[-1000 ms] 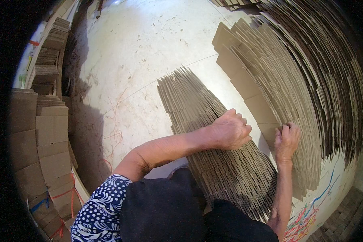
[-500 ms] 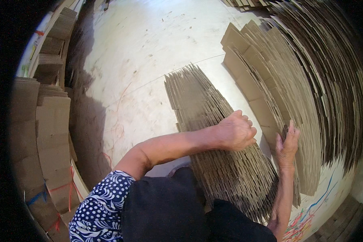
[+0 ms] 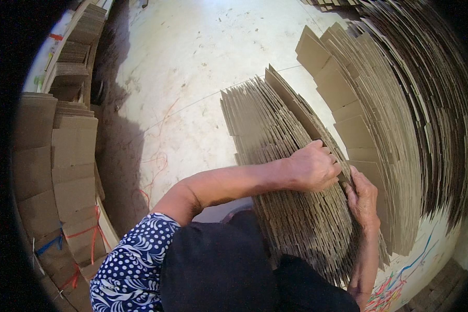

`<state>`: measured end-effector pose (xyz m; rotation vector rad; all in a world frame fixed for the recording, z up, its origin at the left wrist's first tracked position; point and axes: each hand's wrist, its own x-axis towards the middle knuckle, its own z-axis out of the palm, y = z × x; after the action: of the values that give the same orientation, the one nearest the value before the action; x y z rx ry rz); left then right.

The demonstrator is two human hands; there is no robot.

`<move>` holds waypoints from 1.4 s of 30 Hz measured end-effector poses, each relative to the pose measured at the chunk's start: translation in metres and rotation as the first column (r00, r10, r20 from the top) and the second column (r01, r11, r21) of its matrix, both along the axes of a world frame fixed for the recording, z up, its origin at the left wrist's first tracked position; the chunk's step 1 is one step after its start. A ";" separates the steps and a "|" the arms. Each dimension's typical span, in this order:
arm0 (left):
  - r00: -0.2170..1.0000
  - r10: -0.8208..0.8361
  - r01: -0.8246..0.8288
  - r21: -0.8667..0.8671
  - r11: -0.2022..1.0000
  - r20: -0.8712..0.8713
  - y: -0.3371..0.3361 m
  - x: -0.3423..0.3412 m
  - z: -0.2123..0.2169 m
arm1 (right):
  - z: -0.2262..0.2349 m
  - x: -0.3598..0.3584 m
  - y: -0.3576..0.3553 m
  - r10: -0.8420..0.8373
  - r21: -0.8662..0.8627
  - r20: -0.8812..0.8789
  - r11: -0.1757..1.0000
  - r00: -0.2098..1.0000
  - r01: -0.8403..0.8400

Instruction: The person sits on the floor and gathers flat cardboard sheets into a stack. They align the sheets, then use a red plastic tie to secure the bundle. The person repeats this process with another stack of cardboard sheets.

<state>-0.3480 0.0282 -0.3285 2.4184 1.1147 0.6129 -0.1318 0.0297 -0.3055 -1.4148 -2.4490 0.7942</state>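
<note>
A row of flat brown cardboard sheets (image 3: 255, 119) stands on edge in front of me, packed tightly. Across it reaches my left hand (image 3: 314, 167), closed, its fingers curled over the top edges near the right side. My right hand (image 3: 363, 200) grips the outer face of a thin batch of cardboard sheets (image 3: 301, 112), thumb toward the row. This batch leans against the row's right side, its far end sticking out a little beyond. The left fingertips are partly hidden among the edges.
A second row of cardboard (image 3: 395, 119) stands to the right, with darker stacks (image 3: 442, 104) beyond it. Tied cardboard bundles (image 3: 73, 151) line the left. Coloured strapping strips (image 3: 395, 288) lie at the lower right, and a thin red strand (image 3: 164, 156) on the pale floor (image 3: 192, 57).
My right hand has moved left from the right-hand row, bringing a batch of sheets against the middle row. My left hand has shifted slightly right and stays closed. The view has shifted slightly.
</note>
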 end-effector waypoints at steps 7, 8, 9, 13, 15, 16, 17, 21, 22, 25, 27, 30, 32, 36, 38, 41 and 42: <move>0.999 -0.038 0.038 -0.021 0.999 -0.010 0.000 0.000 0.000 | 0.000 0.008 -0.008 0.005 -0.026 -0.026 1.000 1.000 -0.005; 0.998 -0.040 0.040 -0.010 0.999 0.038 0.000 0.000 0.001 | -0.001 0.007 -0.009 0.023 -0.012 -0.032 1.000 0.999 -0.024; 0.995 -0.044 0.044 0.005 0.999 0.093 0.000 -0.001 0.001 | -0.002 0.010 -0.010 0.040 0.006 -0.030 0.999 0.999 -0.040; 0.936 0.042 -0.195 0.419 0.887 0.349 0.014 0.008 0.007 | -0.008 0.010 -0.014 0.093 0.087 -0.032 0.992 0.995 -0.090; 0.974 0.070 -0.148 0.367 0.918 0.217 0.016 0.010 -0.001 | 0.009 0.010 -0.012 0.097 0.078 0.068 0.992 0.993 -0.102; 0.987 0.064 -0.098 0.239 0.966 0.144 0.010 0.008 -0.003 | 0.015 0.009 -0.009 0.094 0.222 0.068 0.969 0.993 -0.107; 0.996 0.049 -0.056 0.101 0.993 0.072 0.006 0.006 -0.004 | 0.017 0.009 -0.007 0.093 0.361 0.068 0.926 0.993 -0.111; 0.998 0.014 -0.024 0.149 0.989 0.066 0.005 0.005 -0.009 | -0.003 0.038 0.009 -0.313 0.553 0.249 0.823 0.917 0.131; 0.997 0.013 -0.025 0.150 0.988 0.082 0.005 0.005 -0.010 | -0.003 0.040 0.011 -0.304 0.537 0.275 0.836 0.912 0.116; 0.995 0.024 -0.039 0.160 0.986 0.098 0.004 0.005 -0.011 | -0.002 0.029 0.020 -0.238 0.493 0.298 0.868 0.924 0.064; 0.996 0.032 -0.046 0.168 0.985 0.085 0.004 0.006 -0.012 | 0.001 0.013 0.036 -0.156 0.470 0.258 0.883 0.953 0.018; 0.994 0.028 -0.044 0.145 0.988 0.110 0.005 0.007 -0.009 | -0.018 -0.001 0.064 -0.242 0.309 0.311 0.940 0.919 0.143; 0.997 0.024 -0.035 0.148 0.988 0.070 0.006 0.006 -0.004 | -0.034 -0.007 0.065 -0.232 0.313 0.259 0.938 0.937 0.146; 0.998 -0.048 0.054 0.126 0.991 -0.050 0.003 0.007 -0.006 | -0.020 -0.036 0.062 -0.185 0.512 0.435 0.856 0.881 -0.073; 1.000 -0.012 0.011 0.116 0.993 0.006 0.003 0.009 -0.006 | -0.040 -0.030 0.073 -0.109 0.585 0.283 0.807 0.953 -0.082; 0.998 0.001 0.007 0.118 0.993 -0.067 0.006 0.006 0.004 | -0.030 -0.041 0.064 -0.146 0.480 0.355 0.876 0.923 -0.046; 0.994 -0.015 0.028 0.122 0.992 -0.108 0.006 0.006 0.007 | -0.026 -0.043 0.064 -0.190 0.468 0.406 0.883 0.894 -0.025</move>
<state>-0.3419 0.0340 -0.3215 2.5928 1.1222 0.5666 -0.1745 0.0938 -0.3313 -1.6146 -2.6097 -0.1718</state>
